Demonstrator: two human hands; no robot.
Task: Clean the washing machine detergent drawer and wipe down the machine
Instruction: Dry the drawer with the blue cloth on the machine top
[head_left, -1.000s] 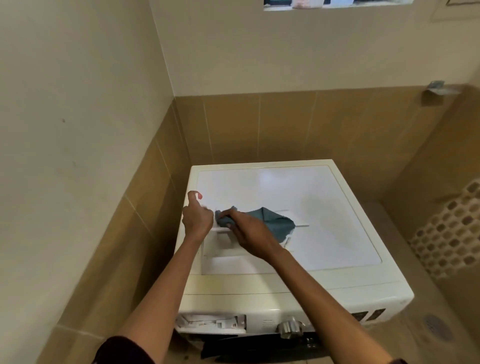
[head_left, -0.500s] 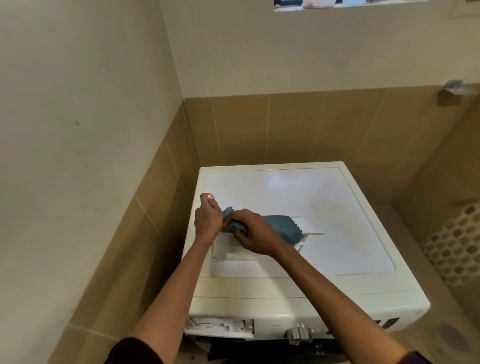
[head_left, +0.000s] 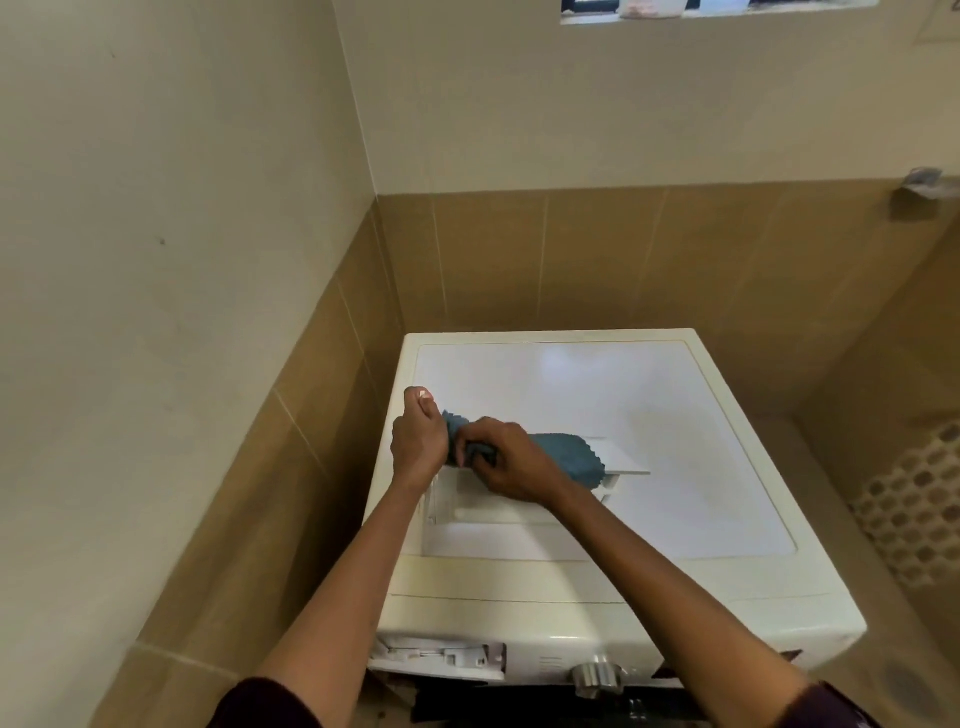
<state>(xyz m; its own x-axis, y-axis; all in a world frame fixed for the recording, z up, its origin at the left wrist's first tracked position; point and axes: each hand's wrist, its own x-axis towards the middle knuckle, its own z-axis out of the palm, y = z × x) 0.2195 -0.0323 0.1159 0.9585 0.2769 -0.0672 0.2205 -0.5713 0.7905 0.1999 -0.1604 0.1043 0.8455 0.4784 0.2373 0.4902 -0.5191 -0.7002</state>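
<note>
A white detergent drawer (head_left: 618, 462) lies on top of the cream washing machine (head_left: 649, 405), taken out of its slot. My left hand (head_left: 420, 441) grips the drawer's left end, thumb raised. My right hand (head_left: 511, 460) clutches a blue-grey cloth (head_left: 566, 452) and presses it onto the drawer's far edge beside the left hand. The rest of the cloth trails to the right over the drawer. The drawer's inside is partly hidden by my hands and the cloth.
The empty drawer slot (head_left: 441, 659) gapes at the machine's front left, with a metal dial (head_left: 597, 675) to its right. Tiled walls close in on the left and behind. A floor drain (head_left: 906, 686) sits at the lower right.
My right hand has slid the cloth left along the drawer's far edge until it sits against my left hand. The left hand keeps its hold on the drawer.
</note>
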